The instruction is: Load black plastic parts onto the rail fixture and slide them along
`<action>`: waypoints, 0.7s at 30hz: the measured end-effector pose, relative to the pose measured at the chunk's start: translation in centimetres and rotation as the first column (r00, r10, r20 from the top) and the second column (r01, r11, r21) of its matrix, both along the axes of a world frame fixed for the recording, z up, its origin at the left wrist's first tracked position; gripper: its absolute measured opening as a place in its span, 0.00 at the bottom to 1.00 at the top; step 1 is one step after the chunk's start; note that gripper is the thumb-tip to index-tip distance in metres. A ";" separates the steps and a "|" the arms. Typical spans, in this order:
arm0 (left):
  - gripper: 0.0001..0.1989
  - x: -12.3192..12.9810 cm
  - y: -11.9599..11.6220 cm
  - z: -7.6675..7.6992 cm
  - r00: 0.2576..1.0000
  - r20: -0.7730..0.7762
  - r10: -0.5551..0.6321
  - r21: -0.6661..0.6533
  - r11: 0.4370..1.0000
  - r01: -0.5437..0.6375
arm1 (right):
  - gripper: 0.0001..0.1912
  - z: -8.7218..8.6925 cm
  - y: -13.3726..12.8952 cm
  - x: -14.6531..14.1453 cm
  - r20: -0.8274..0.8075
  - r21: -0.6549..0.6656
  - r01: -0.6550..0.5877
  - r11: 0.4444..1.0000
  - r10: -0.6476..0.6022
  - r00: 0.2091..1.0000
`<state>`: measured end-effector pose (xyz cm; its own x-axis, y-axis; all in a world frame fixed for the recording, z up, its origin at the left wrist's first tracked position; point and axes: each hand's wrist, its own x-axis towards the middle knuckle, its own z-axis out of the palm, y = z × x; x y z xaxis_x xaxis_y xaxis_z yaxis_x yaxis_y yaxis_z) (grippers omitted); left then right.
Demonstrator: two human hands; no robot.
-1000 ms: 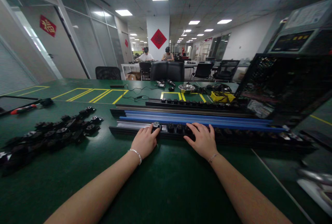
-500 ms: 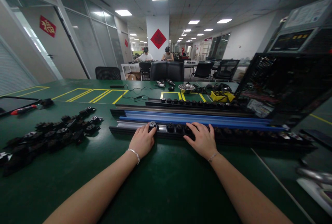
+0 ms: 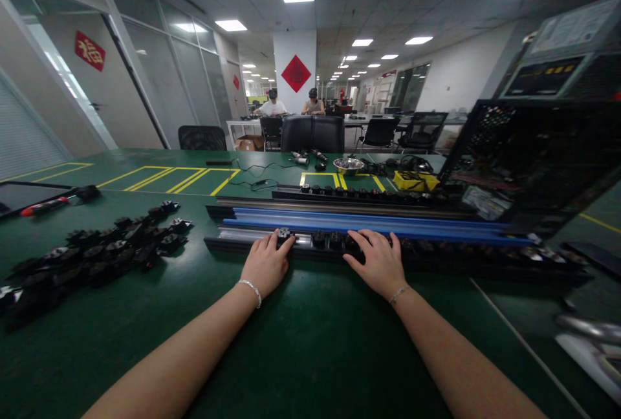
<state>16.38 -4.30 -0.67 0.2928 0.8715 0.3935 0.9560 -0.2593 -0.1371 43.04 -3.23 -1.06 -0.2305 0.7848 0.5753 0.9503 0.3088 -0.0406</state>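
Observation:
A long black rail [image 3: 310, 252] lies across the table in front of me, with a row of small black modules [image 3: 334, 240] seated in its channel. My left hand [image 3: 266, 264] is at the rail's left part, fingers closed about a black module with a pale metallic top [image 3: 284, 233]. A short gap of bare channel lies between that module and the row. Farther right, my right hand [image 3: 378, 264] rests over the row with its fingers spread, touching the rail and modules. What lies under its palm is hidden.
A blue rail [image 3: 369, 223] and another dark rail lie just behind. Loose black modules [image 3: 116, 246] are heaped at left, near a red-handled tool [image 3: 46, 206]. A metal bowl [image 3: 348, 164], cables and a yellow object [image 3: 416, 180] sit farther back. An open computer case [image 3: 528, 160] stands at right.
My left hand's fingers and the module at them have shifted very slightly. My right hand and the rails stay in place.

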 end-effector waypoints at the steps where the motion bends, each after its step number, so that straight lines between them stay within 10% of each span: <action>1: 0.26 -0.1 0.0 0.0 1.000 -0.003 0.004 0.003 1.000 -0.004 | 0.23 0.0 0.0 0.0 0.001 0.003 0.001 1.000 -0.001 1.000; 21: 0.25 -0.3 -0.1 0.4 0.999 0.035 0.040 -0.015 0.999 -0.040 | 0.23 0.2 -0.1 0.0 -0.001 -0.007 0.000 1.000 0.000 1.000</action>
<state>16.08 -4.42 -0.23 0.2435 0.8878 0.3907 0.9699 -0.2222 -0.0995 43.03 -3.28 -0.88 -0.2301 0.7888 0.5700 0.9500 0.3090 -0.0441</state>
